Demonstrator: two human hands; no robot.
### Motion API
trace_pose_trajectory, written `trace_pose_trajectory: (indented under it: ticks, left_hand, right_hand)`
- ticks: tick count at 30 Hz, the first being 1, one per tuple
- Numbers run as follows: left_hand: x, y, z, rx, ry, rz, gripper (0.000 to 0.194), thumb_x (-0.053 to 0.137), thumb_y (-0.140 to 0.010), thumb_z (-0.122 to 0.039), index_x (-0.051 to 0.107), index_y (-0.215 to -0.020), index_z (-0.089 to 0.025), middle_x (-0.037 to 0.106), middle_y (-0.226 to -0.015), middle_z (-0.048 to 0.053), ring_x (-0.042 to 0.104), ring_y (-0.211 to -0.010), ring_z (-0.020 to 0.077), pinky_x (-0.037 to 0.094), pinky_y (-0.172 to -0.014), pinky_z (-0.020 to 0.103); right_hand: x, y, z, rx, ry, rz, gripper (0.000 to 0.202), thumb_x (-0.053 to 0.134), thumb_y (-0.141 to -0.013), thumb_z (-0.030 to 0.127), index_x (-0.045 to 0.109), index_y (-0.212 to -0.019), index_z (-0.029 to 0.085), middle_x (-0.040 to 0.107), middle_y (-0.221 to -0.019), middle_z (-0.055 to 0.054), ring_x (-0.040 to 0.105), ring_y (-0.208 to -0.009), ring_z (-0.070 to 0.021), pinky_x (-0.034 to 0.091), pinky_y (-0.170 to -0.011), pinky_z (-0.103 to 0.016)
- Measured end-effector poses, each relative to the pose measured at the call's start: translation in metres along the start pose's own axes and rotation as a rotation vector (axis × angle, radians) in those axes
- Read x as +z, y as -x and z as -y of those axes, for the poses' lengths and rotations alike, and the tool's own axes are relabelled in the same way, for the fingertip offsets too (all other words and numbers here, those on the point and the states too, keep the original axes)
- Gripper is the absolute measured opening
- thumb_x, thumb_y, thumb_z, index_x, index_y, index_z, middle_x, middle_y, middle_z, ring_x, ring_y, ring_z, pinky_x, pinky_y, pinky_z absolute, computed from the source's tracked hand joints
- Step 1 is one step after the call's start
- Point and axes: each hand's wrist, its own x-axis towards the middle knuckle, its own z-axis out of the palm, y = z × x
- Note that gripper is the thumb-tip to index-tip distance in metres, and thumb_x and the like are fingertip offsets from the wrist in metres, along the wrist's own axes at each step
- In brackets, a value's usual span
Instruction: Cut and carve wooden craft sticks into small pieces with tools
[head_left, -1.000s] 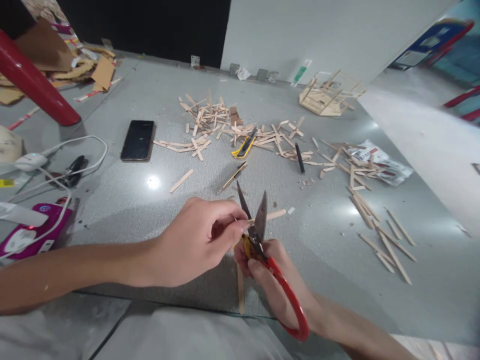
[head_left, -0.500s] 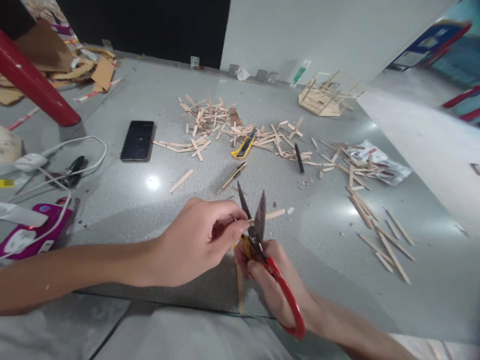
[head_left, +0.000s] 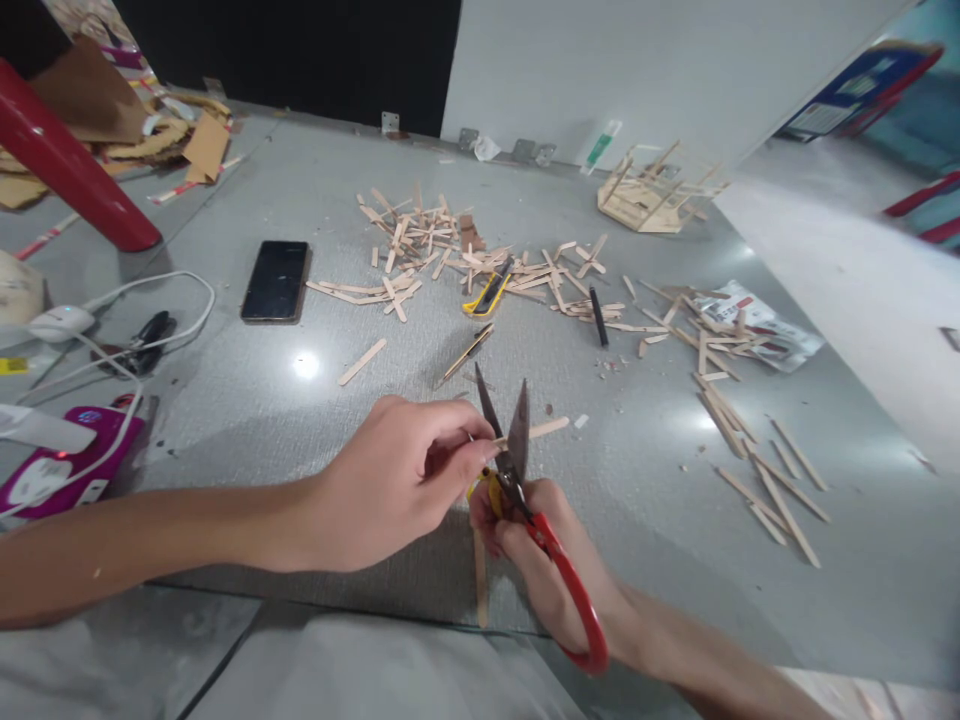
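My left hand [head_left: 405, 480] pinches a thin wooden stick [head_left: 549, 428] between thumb and fingers. The stick passes between the parted blades of the scissors, and its far end sticks out to the right. My right hand [head_left: 547, 560] is wrapped round the red handle of the scissors [head_left: 566, 575], with the blades pointing away from me. Something yellow shows beside the right fingers, partly hidden. Another wooden stick [head_left: 481, 580] lies at the near table edge, its upper end hidden by the right hand.
Loose sticks [head_left: 427, 230] lie in a heap at the back with a yellow cutter [head_left: 489, 288]. A phone [head_left: 276, 282] and purple power strip [head_left: 82, 455] are left. A black pen [head_left: 598, 316], plastic packets [head_left: 765, 325] and a wooden frame [head_left: 649, 200] are right.
The scissor blades have drawn very slightly closer together. The hands and the stick are almost where they were.
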Motion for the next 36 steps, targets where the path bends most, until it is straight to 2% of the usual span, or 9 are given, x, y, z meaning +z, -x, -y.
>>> trace_pose_trajectory:
  ticks: [14,18,20,22,25,28,31,33,36]
  left_hand:
    - [0.0,0.0,0.002,-0.008,-0.005,0.005,0.024,0.049,-0.097,-0.021,0.063,-0.079,-0.015,0.053,-0.057,-0.005,0.047,-0.052,0.0066,0.034,-0.048,0.018]
    - [0.002,0.0,0.003,-0.033,0.068,-0.026,0.019,0.051,-0.097,-0.022,0.062,-0.083,-0.016,0.055,-0.058,-0.005,0.047,-0.051,0.0065,0.035,-0.047,0.017]
    - [0.003,0.0,0.004,-0.043,0.158,-0.061,0.018,0.05,-0.099,-0.023,0.06,-0.086,-0.016,0.055,-0.058,-0.005,0.047,-0.05,0.0061,0.037,-0.047,0.016]
    - [0.002,-0.001,0.004,-0.05,0.257,-0.125,0.018,0.049,-0.1,-0.026,0.057,-0.088,-0.016,0.054,-0.058,-0.005,0.047,-0.048,0.0055,0.038,-0.046,0.016]
    - [-0.004,-0.003,0.002,-0.055,0.362,-0.254,0.017,0.053,-0.1,-0.029,0.055,-0.088,-0.016,0.054,-0.059,-0.006,0.046,-0.045,0.005,0.038,-0.042,0.015]
    - [-0.008,-0.004,0.0,-0.041,0.428,-0.313,0.016,0.055,-0.099,-0.029,0.055,-0.088,-0.016,0.055,-0.059,-0.006,0.048,-0.044,0.0051,0.04,-0.041,0.015]
    - [-0.007,-0.004,-0.001,-0.027,0.478,-0.287,0.016,0.056,-0.099,-0.029,0.056,-0.089,-0.016,0.058,-0.061,-0.005,0.05,-0.046,0.0057,0.043,-0.042,0.016]
    - [-0.004,-0.003,0.001,-0.022,0.503,-0.246,0.017,0.056,-0.099,-0.03,0.057,-0.091,-0.016,0.06,-0.065,-0.003,0.053,-0.049,0.0065,0.045,-0.044,0.016]
    - [-0.001,-0.001,0.003,-0.026,0.512,-0.182,0.017,0.056,-0.099,-0.032,0.058,-0.093,-0.015,0.064,-0.07,-0.001,0.057,-0.055,0.0081,0.046,-0.047,0.018]
  right_hand:
    - [0.0,0.001,-0.001,0.021,-0.056,-0.03,0.007,0.048,-0.08,0.02,0.049,-0.073,0.021,0.044,-0.063,0.003,0.041,-0.059,-0.0124,0.035,-0.055,-0.027]
    - [-0.004,-0.003,0.001,-0.039,-0.082,0.013,0.025,0.049,-0.091,0.039,0.051,-0.075,0.02,0.045,-0.064,0.003,0.042,-0.06,-0.0127,0.035,-0.056,-0.028]
    - [-0.009,-0.003,0.002,-0.066,-0.1,0.02,0.036,0.048,-0.093,0.052,0.056,-0.085,0.019,0.047,-0.068,0.002,0.044,-0.063,-0.0137,0.037,-0.059,-0.029]
    - [-0.015,-0.001,0.004,-0.07,-0.07,0.017,0.043,0.047,-0.093,0.059,0.06,-0.096,0.018,0.051,-0.074,0.0,0.047,-0.068,-0.0151,0.04,-0.063,-0.029]
    - [-0.025,0.0,0.01,-0.038,0.09,-0.011,0.043,0.045,-0.095,0.058,0.063,-0.103,0.02,0.058,-0.079,-0.002,0.054,-0.072,-0.0169,0.043,-0.068,-0.03]
    - [-0.036,-0.005,0.016,0.038,0.41,-0.171,0.035,0.053,-0.092,0.054,0.063,-0.094,0.02,0.063,-0.078,-0.003,0.055,-0.069,-0.0177,0.041,-0.064,-0.03]
    - [-0.045,-0.017,0.012,0.151,0.774,-0.372,0.028,0.06,-0.087,0.046,0.055,-0.075,0.022,0.06,-0.065,-0.002,0.046,-0.057,-0.0162,0.032,-0.056,-0.029]
    - [-0.051,-0.025,0.006,0.169,0.915,-0.448,0.022,0.06,-0.086,0.04,0.055,-0.076,0.022,0.062,-0.068,-0.003,0.048,-0.058,-0.0167,0.03,-0.056,-0.03]
    - [-0.058,-0.033,-0.001,0.13,0.932,-0.4,0.017,0.06,-0.087,0.036,0.064,-0.086,0.019,0.069,-0.079,-0.007,0.059,-0.067,-0.0198,0.035,-0.061,-0.03]
